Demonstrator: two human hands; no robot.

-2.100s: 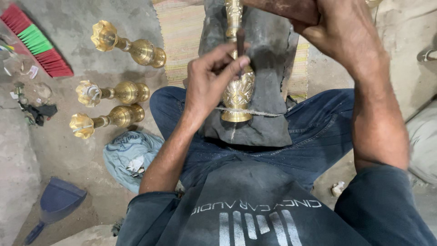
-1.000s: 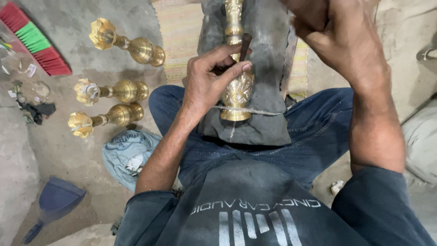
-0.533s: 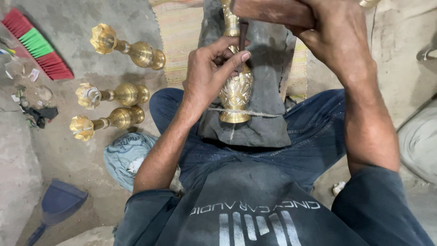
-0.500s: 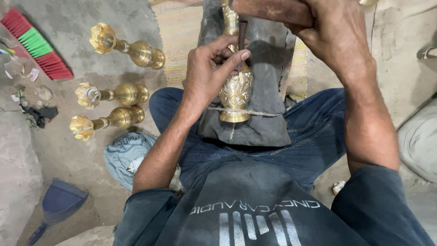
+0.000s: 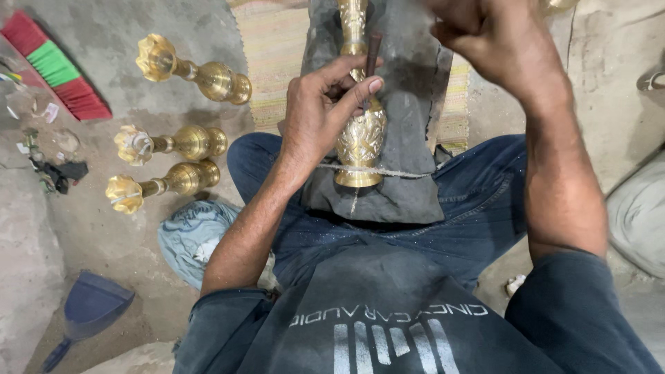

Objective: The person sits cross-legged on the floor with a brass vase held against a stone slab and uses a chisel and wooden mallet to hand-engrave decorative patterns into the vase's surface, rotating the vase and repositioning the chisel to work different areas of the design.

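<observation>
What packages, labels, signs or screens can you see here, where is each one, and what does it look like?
Printed design on the dark shirt: bottom centre, on the person's chest, pale lettering above pale vertical bars.
Small clear wrappers and paper scraps: on the floor at the left edge, beside the red and green brush, crumpled; too small to tell more.
No signs or screens show.

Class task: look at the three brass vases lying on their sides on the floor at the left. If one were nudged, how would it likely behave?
The brass vases have round bellies and lie on their sides, so one would probably roll, curving because the neck is narrower. Being metal, it is likely stiff and heavy for its size. The shiny surface may feel slippery.
</observation>
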